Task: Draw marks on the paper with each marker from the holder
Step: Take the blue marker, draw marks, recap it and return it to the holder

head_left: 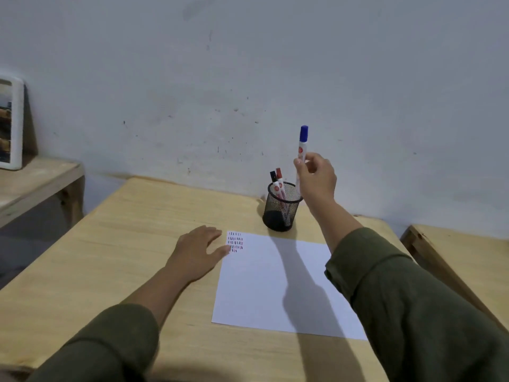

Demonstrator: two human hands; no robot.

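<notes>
A white sheet of paper (264, 285) lies on the wooden table (110, 244), with rows of short red, blue and black marks in its top left corner. Behind it stands a black mesh holder (281, 209) with a black-capped marker (274, 181) and a red-capped marker (280, 179) leaning inside. My right hand (316, 177) holds a blue-capped marker (302, 144) upright just above the holder's right rim. My left hand (197, 250) rests flat on the table, fingers spread, its fingertips touching the paper's left edge by the marks.
A grey wall runs right behind the table. A lower wooden shelf (33, 183) at the left carries a white-framed picture (11, 125). Another wooden table (462, 260) stands close at the right, with a narrow gap between.
</notes>
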